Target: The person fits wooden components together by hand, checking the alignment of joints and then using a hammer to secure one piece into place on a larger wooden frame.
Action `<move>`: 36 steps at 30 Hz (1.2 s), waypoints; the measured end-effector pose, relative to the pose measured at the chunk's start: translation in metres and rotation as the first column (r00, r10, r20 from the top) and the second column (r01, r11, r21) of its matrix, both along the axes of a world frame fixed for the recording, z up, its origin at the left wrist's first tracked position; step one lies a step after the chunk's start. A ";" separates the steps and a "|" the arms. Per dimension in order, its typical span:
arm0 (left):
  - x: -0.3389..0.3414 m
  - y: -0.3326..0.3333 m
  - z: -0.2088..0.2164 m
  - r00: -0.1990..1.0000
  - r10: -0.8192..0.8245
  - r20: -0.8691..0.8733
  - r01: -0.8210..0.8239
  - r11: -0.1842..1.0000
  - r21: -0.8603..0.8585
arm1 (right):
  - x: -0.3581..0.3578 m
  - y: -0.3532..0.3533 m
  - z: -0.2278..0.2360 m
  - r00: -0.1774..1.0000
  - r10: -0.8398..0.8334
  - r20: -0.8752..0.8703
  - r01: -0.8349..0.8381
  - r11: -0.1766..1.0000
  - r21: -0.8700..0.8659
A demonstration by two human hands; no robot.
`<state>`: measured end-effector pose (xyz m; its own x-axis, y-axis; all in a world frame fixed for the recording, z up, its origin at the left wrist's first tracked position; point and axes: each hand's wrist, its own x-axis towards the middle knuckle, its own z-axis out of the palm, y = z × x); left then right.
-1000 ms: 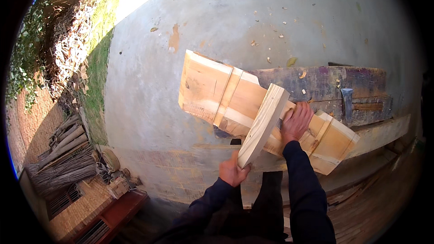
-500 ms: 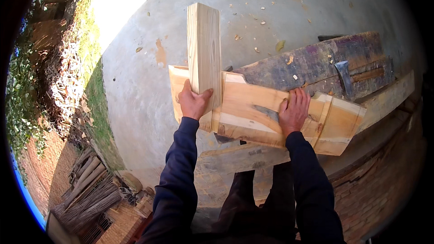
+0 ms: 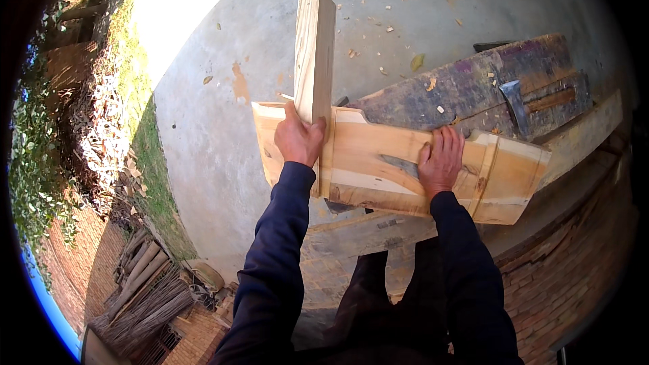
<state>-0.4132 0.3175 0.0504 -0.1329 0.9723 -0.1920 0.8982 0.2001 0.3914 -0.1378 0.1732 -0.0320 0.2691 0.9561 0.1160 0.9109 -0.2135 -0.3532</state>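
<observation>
My left hand (image 3: 298, 136) is closed around the near part of a pale, squared wooden beam (image 3: 314, 54). The beam lies across the left part of a wide wooden board (image 3: 378, 138) and sticks out past its far edge. Shaped edges, cross grooves and a dark knot mark the board. With fingers together at the board's far edge, my right hand (image 3: 441, 162) grips it right of the knot. Beneath, the board lies over a worn timber bench (image 3: 433, 105), though much of their contact is hidden.
An axe-like metal head (image 3: 516, 105) rests on the bench at the right. Wood chips and a yellow leaf (image 3: 417, 62) dot the concrete floor (image 3: 203, 135). Stacked logs and sticks (image 3: 145, 284) lie at the lower left, beside a grass strip (image 3: 159, 182). Brick paving (image 3: 568, 297) shows lower right.
My left hand has shifted right and farther away, carrying the beam with it and turning it slightly. My right hand stays at nearly the same place on the board.
</observation>
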 end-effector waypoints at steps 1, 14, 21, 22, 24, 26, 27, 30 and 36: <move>0.004 0.001 0.001 1.000 0.006 -0.010 -0.006 1.000 0.000 | -0.001 0.000 0.000 1.000 -0.002 -0.003 0.002 1.000 -0.002; 0.023 -0.001 0.002 0.999 -0.003 -0.044 0.003 1.000 0.011 | 0.001 0.000 0.000 1.000 -0.004 -0.019 0.004 1.000 -0.012; 0.026 0.008 -0.001 0.999 -0.009 -0.037 0.012 0.998 0.061 | 0.004 -0.001 -0.003 0.999 -0.003 -0.033 0.003 1.000 -0.011; 0.024 0.011 -0.002 1.000 -0.001 -0.009 0.002 0.999 0.047 | 0.005 -0.001 -0.003 0.999 -0.003 -0.037 0.003 1.000 -0.008; 0.021 0.017 -0.002 0.999 0.017 0.046 -0.018 1.000 0.016 | 0.004 -0.002 -0.002 0.999 -0.005 -0.038 0.005 1.000 -0.015; 0.023 0.021 -0.002 0.999 0.015 0.031 -0.017 0.999 0.046 | 0.004 -0.003 -0.002 0.999 -0.007 -0.039 0.006 1.000 -0.015; 0.024 0.023 -0.005 0.998 0.013 0.056 -0.016 0.998 0.059 | 0.004 -0.003 -0.002 0.999 -0.009 -0.038 0.009 1.000 -0.014; 0.029 0.031 -0.008 0.999 0.005 0.042 -0.008 0.999 0.051 | 0.006 0.001 -0.002 0.999 -0.012 -0.035 0.012 1.000 -0.003; 0.023 0.027 -0.016 0.996 -0.044 -0.078 0.048 0.997 0.052 | 0.004 -0.001 0.001 0.999 -0.002 -0.034 0.001 1.000 -0.019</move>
